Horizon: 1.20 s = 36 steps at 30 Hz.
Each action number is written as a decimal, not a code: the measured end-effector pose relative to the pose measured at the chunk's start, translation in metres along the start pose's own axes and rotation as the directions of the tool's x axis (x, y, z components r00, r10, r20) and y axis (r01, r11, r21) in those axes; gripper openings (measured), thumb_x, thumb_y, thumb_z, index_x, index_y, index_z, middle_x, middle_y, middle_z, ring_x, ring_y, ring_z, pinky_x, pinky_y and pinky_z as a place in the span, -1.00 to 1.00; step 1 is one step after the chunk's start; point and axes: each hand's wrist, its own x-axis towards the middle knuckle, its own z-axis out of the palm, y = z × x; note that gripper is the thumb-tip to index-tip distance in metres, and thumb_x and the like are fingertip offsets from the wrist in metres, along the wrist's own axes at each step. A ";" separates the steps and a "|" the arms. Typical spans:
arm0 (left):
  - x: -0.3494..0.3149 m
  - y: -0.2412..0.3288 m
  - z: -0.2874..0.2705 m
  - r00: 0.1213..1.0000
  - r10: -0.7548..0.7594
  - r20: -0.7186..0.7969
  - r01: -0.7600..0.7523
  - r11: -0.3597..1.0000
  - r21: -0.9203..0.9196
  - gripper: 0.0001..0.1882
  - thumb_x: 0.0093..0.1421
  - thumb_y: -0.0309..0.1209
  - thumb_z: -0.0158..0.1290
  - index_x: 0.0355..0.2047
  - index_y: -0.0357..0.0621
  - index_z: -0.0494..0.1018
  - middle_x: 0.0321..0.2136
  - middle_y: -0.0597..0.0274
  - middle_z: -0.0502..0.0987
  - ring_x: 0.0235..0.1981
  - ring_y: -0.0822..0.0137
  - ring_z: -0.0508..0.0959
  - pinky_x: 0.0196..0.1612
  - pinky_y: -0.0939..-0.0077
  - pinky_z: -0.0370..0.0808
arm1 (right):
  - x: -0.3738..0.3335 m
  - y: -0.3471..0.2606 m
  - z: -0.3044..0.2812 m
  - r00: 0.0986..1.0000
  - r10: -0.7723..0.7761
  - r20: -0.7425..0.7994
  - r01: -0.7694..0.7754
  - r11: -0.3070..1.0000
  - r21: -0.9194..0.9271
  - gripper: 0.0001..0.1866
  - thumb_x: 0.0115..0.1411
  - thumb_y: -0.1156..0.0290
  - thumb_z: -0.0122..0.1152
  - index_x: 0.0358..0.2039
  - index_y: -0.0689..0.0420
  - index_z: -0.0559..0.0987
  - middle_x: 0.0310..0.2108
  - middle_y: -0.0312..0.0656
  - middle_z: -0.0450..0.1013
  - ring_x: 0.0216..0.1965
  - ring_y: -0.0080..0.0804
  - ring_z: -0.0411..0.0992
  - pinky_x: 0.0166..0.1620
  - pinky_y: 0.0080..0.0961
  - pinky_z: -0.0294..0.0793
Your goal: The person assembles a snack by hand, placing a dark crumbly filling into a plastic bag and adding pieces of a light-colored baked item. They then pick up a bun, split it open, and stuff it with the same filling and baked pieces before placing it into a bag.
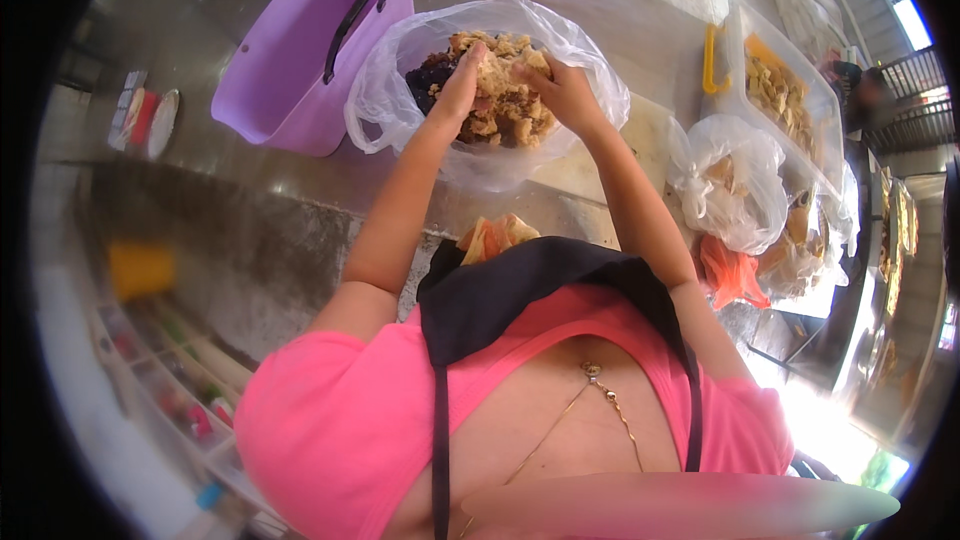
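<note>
A clear plastic bag (390,30) stands with its mouth wide open on the counter. Inside lies a heap of crumbled bread or cake (500,125), mostly golden brown, with a darker, nearly black part at its left. My left hand (463,85) presses against a pale clump of it from the left. From the right, my right hand (568,95) grips the same clump, its fingers curled into the crumbs. Both hands are over the bag's opening, and some fingertips are hidden by the crumbs.
At the left stands a purple basket (290,50) with a black handle. To the right are a clear plastic box (795,105) of brown pieces, a tied plastic bag (735,185) and an orange-red bag (732,270). A yellow container (142,270) sits low at the left.
</note>
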 end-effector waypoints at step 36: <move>0.027 0.033 -0.029 0.915 0.375 0.148 -0.328 0.479 0.814 -0.44 0.15 -0.24 0.06 0.16 -0.08 0.25 -0.30 -0.04 0.52 -0.33 0.17 0.50 -0.19 0.39 0.40 | 0.031 0.005 -0.013 0.976 0.188 0.105 -0.180 0.980 -0.082 -0.47 0.25 -0.02 -0.07 0.10 0.06 0.31 -0.25 -0.09 0.48 -0.42 -0.39 0.51 -0.27 -0.48 0.43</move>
